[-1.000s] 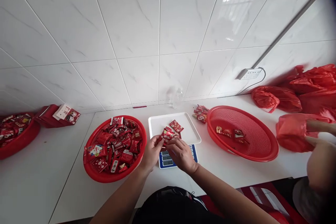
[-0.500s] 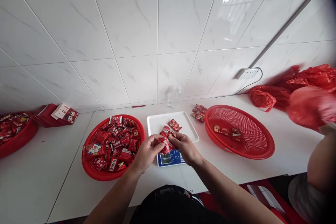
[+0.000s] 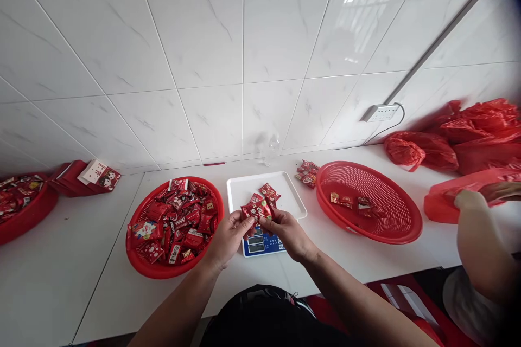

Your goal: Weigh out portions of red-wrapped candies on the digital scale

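My left hand (image 3: 228,236) and my right hand (image 3: 291,236) are closed on red printed candy packets (image 3: 259,210), thumbs on the near side. Whether each hand has one packet or more I cannot tell. Both hands are above a digital scale (image 3: 262,245) with a white pan (image 3: 238,187) and a blue display panel. More red packets (image 3: 269,192) lie on the pan, partly hidden behind what I hold. Left of the scale, a red basket (image 3: 132,257) is heaped with wrapped candies. On the right, a wider red basket (image 3: 391,190) has a few packets at its bottom.
Several packets (image 3: 308,173) lie beside the right basket. A clear bottle (image 3: 272,150) stands by the wall. Red plastic bags (image 3: 480,127) fill the far right, where another person's arm (image 3: 478,233) reaches in. Red boxes (image 3: 73,178) and another candy basket (image 3: 44,211) are at left.
The packets in my hands have turned, with their printed front now facing up. At right, the other person's arm has moved forward and a red bag now lies lower on the table.
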`<state>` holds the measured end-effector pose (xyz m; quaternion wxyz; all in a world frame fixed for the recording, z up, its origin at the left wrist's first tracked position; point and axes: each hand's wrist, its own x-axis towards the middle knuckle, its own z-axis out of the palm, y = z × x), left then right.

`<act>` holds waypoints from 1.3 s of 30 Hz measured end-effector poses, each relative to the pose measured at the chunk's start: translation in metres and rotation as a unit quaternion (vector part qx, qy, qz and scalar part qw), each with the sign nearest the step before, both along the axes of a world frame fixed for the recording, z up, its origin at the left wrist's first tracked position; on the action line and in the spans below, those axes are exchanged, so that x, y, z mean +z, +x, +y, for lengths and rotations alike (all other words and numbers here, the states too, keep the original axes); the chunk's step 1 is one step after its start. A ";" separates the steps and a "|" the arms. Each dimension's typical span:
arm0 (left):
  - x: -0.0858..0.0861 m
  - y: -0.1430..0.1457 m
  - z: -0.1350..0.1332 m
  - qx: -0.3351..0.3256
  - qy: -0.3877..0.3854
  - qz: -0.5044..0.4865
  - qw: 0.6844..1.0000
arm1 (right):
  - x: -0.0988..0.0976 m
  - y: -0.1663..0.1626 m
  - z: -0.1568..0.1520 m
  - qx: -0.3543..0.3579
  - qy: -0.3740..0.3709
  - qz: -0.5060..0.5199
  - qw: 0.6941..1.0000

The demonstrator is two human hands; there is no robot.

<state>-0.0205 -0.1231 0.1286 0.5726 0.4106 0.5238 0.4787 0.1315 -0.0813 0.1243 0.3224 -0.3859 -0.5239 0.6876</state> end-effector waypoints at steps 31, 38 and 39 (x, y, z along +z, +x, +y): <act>0.000 0.000 -0.005 0.016 0.123 0.214 0.969 | 0.009 0.001 -0.003 -0.018 -0.047 0.045 0.998; -0.012 -0.003 -0.006 0.050 0.311 0.404 0.859 | 0.012 0.006 0.000 0.010 -0.099 0.054 0.994; -0.013 -0.003 -0.006 0.058 0.293 0.371 0.879 | 0.012 0.006 0.001 0.001 -0.085 0.059 0.995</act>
